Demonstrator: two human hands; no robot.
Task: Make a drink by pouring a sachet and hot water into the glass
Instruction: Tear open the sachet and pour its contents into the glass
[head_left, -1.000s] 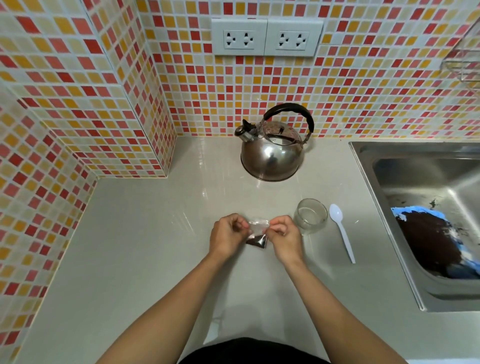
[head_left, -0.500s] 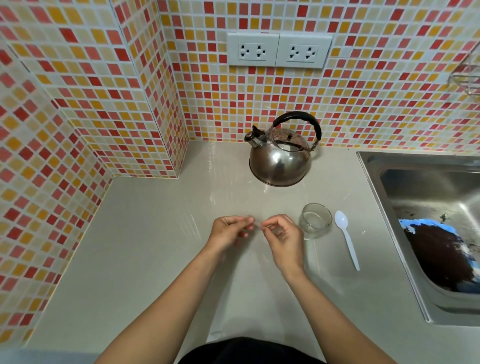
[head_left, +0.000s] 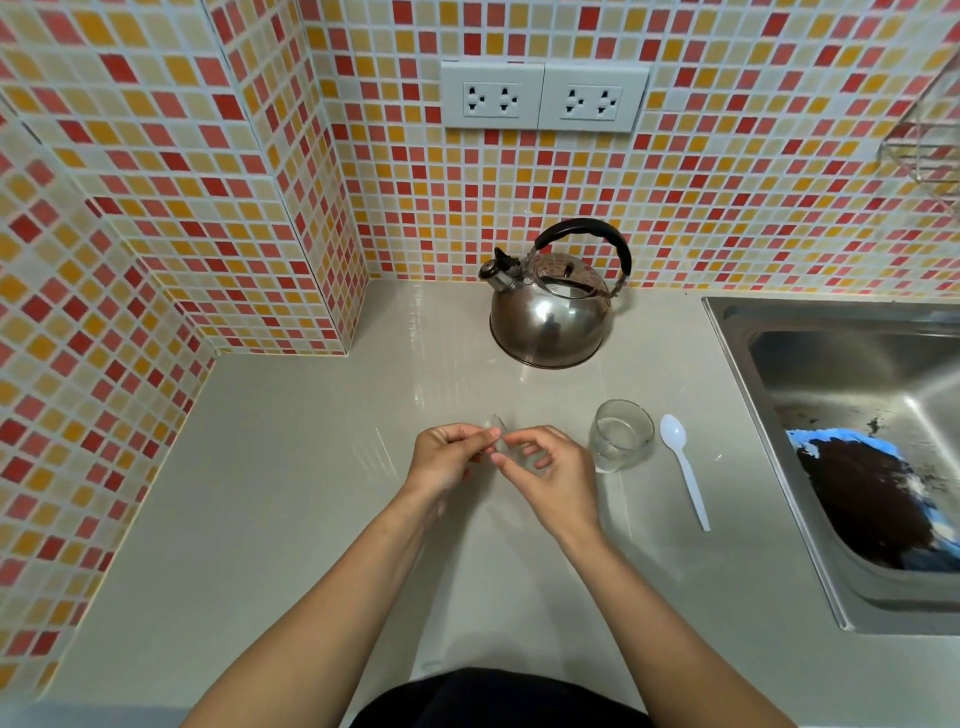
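Note:
A small clear plastic sachet (head_left: 496, 434) is pinched between my left hand (head_left: 447, 462) and my right hand (head_left: 545, 473) above the middle of the counter. Only its transparent upper edge shows; the dark contents are hidden behind my fingers. An empty clear glass (head_left: 621, 434) stands on the counter just right of my right hand. A white plastic spoon (head_left: 685, 467) lies to the right of the glass. The steel kettle (head_left: 550, 312) with a black handle sits at the back by the wall, spout pointing left.
A steel sink (head_left: 737, 353) lies at the right, holding a blue item with a dark brown mass (head_left: 872, 499). Tiled walls bound the counter (head_left: 291, 467) at the left and back, with two wall sockets (head_left: 543, 96) above the kettle.
The sachet has been turned between my fingers, so its dark contents no longer show. My right hand has opened slightly and shifted over it. The camera view has shifted down and left.

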